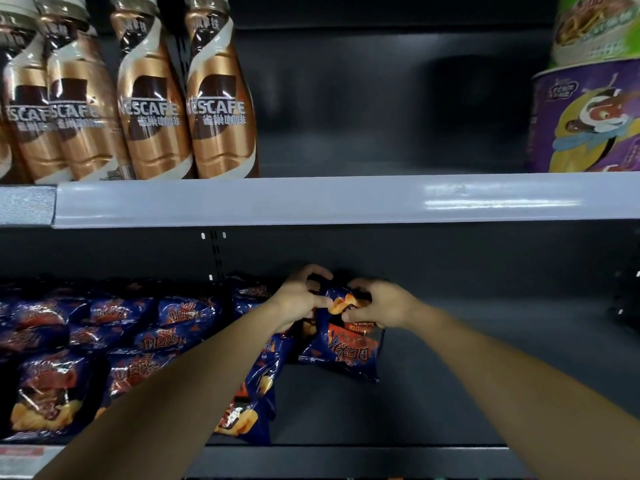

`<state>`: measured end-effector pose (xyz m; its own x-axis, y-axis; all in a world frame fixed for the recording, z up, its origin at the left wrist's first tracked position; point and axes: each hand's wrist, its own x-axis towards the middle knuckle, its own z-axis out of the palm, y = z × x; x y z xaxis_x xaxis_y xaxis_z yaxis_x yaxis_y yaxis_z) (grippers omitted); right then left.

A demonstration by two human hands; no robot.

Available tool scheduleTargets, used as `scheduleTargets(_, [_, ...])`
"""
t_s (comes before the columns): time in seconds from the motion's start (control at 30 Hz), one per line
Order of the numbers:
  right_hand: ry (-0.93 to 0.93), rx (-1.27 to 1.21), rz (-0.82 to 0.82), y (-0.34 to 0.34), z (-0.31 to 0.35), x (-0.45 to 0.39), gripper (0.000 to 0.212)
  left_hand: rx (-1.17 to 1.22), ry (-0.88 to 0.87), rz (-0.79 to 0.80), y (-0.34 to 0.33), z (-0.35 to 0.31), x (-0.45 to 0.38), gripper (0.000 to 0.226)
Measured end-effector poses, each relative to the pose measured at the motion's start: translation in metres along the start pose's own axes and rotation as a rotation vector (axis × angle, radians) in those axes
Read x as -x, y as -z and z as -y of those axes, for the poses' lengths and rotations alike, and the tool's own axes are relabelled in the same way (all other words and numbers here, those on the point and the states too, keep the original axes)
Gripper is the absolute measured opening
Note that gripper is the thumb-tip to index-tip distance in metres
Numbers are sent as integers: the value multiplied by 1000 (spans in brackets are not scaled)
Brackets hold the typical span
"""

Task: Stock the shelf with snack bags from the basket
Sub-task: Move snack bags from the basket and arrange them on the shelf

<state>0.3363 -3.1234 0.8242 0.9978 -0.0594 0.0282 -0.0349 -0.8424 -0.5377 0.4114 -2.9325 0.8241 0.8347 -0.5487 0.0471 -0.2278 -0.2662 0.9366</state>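
Both hands grip one blue snack bag (346,344) at its far end: the left hand (300,299) has its fingers curled over the top of the bag with the thumb pressed against the near face, and the right hand (379,304) pinches the same end from the other side, fingers bent round the crinkled foil. The bag lies on the lower shelf (467,393) with its printed face up and its lettering upside down to the camera, orange and red graphics showing below the hands. It sits at the right end of the stocked run, just beside another bag of the same kind that stands on edge under the left forearm. To the left, rows of matching blue snack bags (104,341) fill the lower shelf from front to back, packed touching one another. The dark shelf floor to the right of the held bag is bare metal. Above, a grey shelf edge strip (346,199) runs across the view. On the upper shelf stand four brown and gold Nescafé coffee bottles (149,109) at the left, upright and side by side, and at the far right a purple tub (588,119) with a green container (595,29) stacked on top of it.
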Motion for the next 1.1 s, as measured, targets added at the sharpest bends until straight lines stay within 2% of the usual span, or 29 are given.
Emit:
scheduleTargets(0.07, [-35,23,-13,-2,-4,0,77,-57,-21,3,-4,0,-3,45])
scheduleTargets(0.13, [-73,-28,-63,-1,-9,3,63,-63,-37,-16,-6,4,-5,53])
scheduleTargets(0.2, [-108,-191,-167,-1,-16,7,42,-57,-11,-81,-6,8,-6,60])
scheduleTargets(0.27, [-167,-389,-287,-5,-30,4,32,-55,60,-163,-4,12,-7,72])
scheduleTargets(0.33, [-260,-528,-343,-13,-43,3,41,-47,131,-148,-4,15,-6,79])
scheduleTargets(0.43, [-323,-584,-364,-27,-53,2,72,-49,182,-3,-6,17,-2,72])
scheduleTargets(0.53, [-300,-660,-294,-38,-53,3,73,-86,164,-2,-8,15,0,70])
scheduleTargets(0.63, [-303,-558,-314,-30,-43,12,78,-217,110,-37,-4,5,-1,60])
scheduleTargets(0.7, [-356,-423,-390,-20,-39,20,80,-412,50,-27,2,-4,-3,55])
scheduleTargets(0.8, [-395,-227,-452,-8,-39,33,67,-629,-3,4,7,-12,-9,52])
scheduleTargets(0.93, [-367,-10,-379,-6,-42,51,50,-883,6,91,-2,-16,-18,45])
scheduleTargets(1.1, [-341,170,-304,-12,-46,70,47,-1024,-52,140,-22,-16,-23,45])
